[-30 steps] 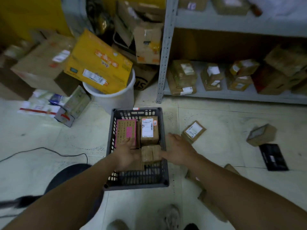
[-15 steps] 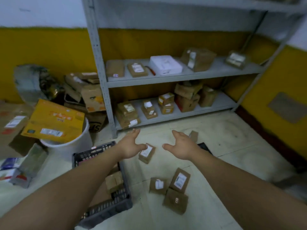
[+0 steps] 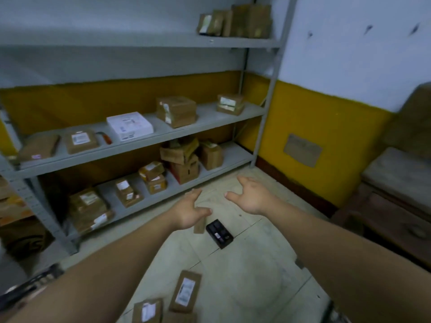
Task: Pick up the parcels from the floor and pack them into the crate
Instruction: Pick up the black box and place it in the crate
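The person is holding both arms out over the floor point(image 3: 251, 276), and the step in hand looks like going for another parcel. The left hand point(image 3: 189, 213) and right hand point(image 3: 253, 199) are hovering apart, fingers spread and relaxed, gripping nothing. A small brown parcel point(image 3: 200, 227) is lying just past the left hand, partly hidden by it, beside a black box point(image 3: 219, 233). A long labelled parcel point(image 3: 185, 291) and a squarer labelled parcel point(image 3: 147, 311) are lying nearer the person. The next move probably calls for lowering the hands, closing them round one parcel, then turning to the crate point(image 3: 32, 282), which is showing only as a blurred dark edge at lower left.
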Tool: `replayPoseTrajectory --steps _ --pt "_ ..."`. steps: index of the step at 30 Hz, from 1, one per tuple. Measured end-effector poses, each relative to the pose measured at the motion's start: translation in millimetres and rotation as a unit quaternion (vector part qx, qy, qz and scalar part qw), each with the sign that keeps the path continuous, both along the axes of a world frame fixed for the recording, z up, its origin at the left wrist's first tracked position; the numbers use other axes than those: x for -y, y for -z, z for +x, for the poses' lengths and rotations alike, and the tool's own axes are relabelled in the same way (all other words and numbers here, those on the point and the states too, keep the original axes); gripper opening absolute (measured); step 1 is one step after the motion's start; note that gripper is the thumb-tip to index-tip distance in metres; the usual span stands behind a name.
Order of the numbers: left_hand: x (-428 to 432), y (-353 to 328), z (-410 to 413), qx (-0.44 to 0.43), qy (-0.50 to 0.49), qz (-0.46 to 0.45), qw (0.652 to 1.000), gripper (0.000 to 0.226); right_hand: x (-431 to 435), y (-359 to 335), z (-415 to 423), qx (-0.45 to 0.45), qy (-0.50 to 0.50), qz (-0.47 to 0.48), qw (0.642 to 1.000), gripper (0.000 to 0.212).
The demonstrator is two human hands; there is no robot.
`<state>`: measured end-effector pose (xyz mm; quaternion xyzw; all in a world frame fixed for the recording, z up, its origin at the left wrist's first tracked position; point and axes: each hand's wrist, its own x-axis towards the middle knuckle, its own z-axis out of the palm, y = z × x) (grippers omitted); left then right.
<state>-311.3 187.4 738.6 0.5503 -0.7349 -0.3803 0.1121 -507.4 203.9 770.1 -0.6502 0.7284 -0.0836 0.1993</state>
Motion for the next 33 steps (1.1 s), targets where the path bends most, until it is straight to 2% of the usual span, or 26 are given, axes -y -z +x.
replayPoseTrajectory --steps 4,8,17,23,27,33 --pt "34 3 -44 0.011 0.003 0.014 1.000 0.078 35 8 -53 0.007 0.005 0.007 1.000 0.082" --pt "84 20 -59 0.005 -0.020 0.033 0.999 0.077 87 28 -68 0.014 -0.004 0.022 1.000 0.081" --pt "247 106 -86 -0.071 -0.092 0.126 0.985 0.075 260 100 -79 0.037 -0.027 0.092 0.995 0.082" --pt "306 165 -93 -0.088 -0.145 0.203 0.964 0.068 345 162 -87 0.053 -0.054 0.167 0.983 0.082" --pt "331 225 -92 -0.075 -0.179 0.215 0.957 0.068 384 215 -96 0.045 -0.083 0.195 0.976 0.074" --pt "359 386 -115 -0.050 -0.236 0.265 0.933 0.076 436 378 -123 0.030 -0.118 0.243 0.962 0.074"
